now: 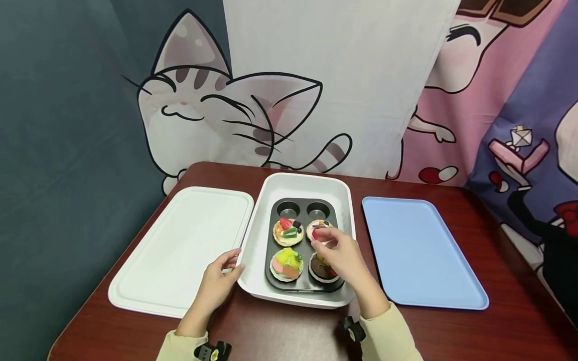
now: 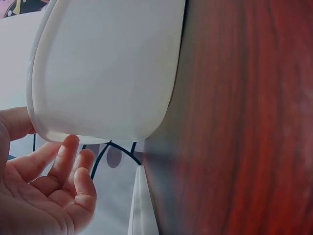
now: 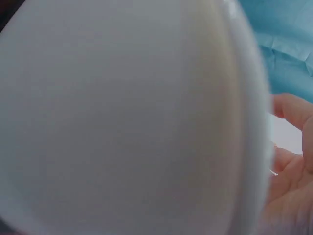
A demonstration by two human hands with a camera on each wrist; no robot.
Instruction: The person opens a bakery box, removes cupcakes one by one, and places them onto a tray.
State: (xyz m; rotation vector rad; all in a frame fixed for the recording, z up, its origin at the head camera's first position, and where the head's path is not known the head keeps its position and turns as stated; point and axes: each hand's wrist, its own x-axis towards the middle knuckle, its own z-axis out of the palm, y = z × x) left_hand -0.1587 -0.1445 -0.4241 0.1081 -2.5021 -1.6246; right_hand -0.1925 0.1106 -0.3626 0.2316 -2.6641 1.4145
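Observation:
A deep white tray stands mid-table with a dark muffin tin inside it. Several toy tarts fill the tin's cups: a fruit tart, a yellow-and-pink tart, a chocolate tart and a pale tart. Over the pale tart my right hand pinches a small red fruit piece and partly covers the right-hand tarts. My left hand holds the white tray's left rim, thumb and fingers on either side of it, as the left wrist view also shows.
Left of the deep tray lies a flat white tray, and to the right a flat blue tray. Two tin cups at the back hold nothing. Cartoon-printed cloths hang behind the brown table.

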